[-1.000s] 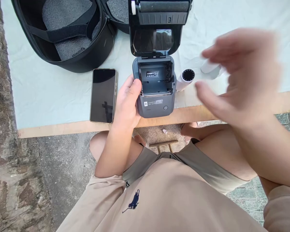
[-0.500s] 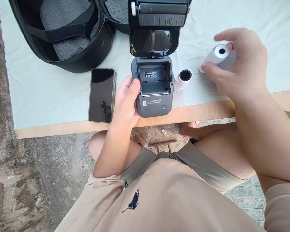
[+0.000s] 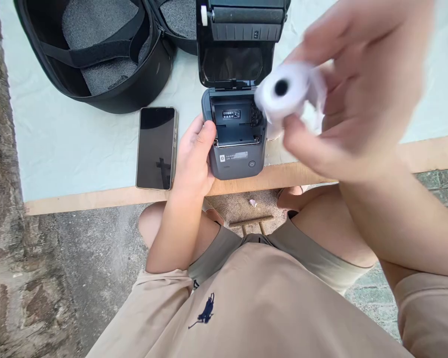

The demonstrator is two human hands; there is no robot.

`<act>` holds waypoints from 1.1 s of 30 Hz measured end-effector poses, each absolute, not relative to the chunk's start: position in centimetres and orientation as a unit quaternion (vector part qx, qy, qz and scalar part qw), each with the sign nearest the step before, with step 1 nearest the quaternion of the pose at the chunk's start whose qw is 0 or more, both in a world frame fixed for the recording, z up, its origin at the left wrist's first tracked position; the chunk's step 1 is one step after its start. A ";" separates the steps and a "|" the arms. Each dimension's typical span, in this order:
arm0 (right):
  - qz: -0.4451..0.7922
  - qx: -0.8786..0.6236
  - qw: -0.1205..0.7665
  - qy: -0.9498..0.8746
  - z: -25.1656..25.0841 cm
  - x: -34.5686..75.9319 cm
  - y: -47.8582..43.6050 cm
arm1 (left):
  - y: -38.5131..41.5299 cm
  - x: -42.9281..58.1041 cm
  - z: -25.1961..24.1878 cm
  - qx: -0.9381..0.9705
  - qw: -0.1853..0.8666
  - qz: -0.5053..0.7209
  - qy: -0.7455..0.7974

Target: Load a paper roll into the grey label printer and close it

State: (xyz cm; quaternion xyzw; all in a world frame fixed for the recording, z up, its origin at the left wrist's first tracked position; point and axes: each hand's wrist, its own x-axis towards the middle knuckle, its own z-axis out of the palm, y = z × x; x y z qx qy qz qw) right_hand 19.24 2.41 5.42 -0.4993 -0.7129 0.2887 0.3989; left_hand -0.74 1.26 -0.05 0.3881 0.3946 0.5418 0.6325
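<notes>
I have the left hand (image 3: 196, 161) clamped on the left side of the open printer (image 3: 236, 161), at the worktop's (image 3: 93, 149) near edge. My right hand (image 3: 369, 109) grips a white roll (image 3: 296, 92) by the printer's right edge; I can't tell whether they touch. A phone (image 3: 156, 149) lies left of the printer.

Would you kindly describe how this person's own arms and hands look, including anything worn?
The left hand and the right hand are bare, with no glove or watch showing. The left sleeve and right sleeve are short, plain and beige, leaving the forearms uncovered. Motion blur hides the right hand's finer details.
</notes>
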 end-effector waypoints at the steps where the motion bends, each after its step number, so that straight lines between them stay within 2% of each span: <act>1: 0.252 -0.482 0.378 -0.749 5.6 18.5 2.2 | 1.2 -0.8 -0.1 0.390 0.632 0.545 0.389; 5: 0.073 -0.446 0.310 -0.837 5.9 16.0 2.0 | 1.1 -0.7 0.0 0.385 0.637 0.548 0.381; 10: 0.053 -0.503 0.200 -0.839 6.3 14.8 2.5 | 1.0 -0.6 0.0 0.378 0.628 0.558 0.390; 18: 0.080 -0.536 0.152 -0.827 7.2 14.6 2.5 | 1.0 -0.8 -0.2 0.385 0.641 0.553 0.367; 27: 0.051 -0.481 0.152 -0.862 5.5 14.8 3.5 | 1.1 -0.7 -0.3 0.378 0.623 0.563 0.391; 33: 0.064 -0.446 0.241 -0.860 5.2 15.3 3.6 | 1.0 -0.6 -0.1 0.383 0.628 0.552 0.392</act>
